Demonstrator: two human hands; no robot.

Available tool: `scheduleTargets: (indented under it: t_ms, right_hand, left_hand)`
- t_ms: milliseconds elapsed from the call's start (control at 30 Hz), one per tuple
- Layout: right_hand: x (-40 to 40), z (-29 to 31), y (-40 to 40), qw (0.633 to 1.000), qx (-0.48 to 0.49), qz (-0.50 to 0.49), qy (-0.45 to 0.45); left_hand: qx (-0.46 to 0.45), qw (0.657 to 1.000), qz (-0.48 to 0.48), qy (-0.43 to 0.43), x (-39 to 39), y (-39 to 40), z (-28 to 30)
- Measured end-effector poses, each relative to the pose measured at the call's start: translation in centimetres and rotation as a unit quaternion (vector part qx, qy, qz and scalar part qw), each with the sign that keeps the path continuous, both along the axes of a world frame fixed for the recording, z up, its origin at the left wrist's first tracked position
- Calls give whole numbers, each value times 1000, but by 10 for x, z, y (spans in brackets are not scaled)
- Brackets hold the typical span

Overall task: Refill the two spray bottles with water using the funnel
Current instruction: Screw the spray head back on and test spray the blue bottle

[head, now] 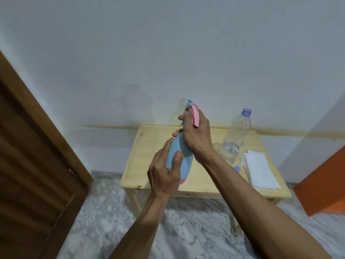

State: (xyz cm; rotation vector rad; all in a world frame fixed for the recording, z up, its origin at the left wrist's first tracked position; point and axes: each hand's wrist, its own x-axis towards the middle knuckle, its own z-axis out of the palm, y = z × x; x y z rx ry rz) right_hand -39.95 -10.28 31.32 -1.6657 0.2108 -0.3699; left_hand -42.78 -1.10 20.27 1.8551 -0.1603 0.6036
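Above the small wooden table (149, 184), I find the blue spray bottle (180, 154) lifted clear and tilted. My left hand (164, 172) is clamped round its body to steady it; my right hand (196, 135) is closed over the neck under the pink trigger head (194, 114), placed, I judge, to twist the head on or off. The uncapped water bottle (237, 133) stands close behind, within reach. Funnel and second sprayer not identified.

Pale wall (168, 53), marbled floor (104, 212), small wooden table (149, 150), brown door (28, 156)
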Motion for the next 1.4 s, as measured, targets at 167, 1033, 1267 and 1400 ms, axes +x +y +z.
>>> scheduleTargets:
  t_ms: [167, 1033, 1267, 1400]
  right_hand:
    - [-49, -10, 26, 1000, 4, -22, 9]
    - [-143, -125, 6, 961, -162, -34, 222]
    - [-130, -135, 13, 959, -129, -33, 252]
    - [-123, -140, 14, 956, -125, -42, 262]
  left_hand:
    - [0, 998, -57, 33, -51, 31, -8]
    - [443, 826, -69, 341, -47, 94, -13]
    - [440, 823, -78, 352, -50, 93, -19]
    - [441, 821, -77, 355, -47, 97, -23]
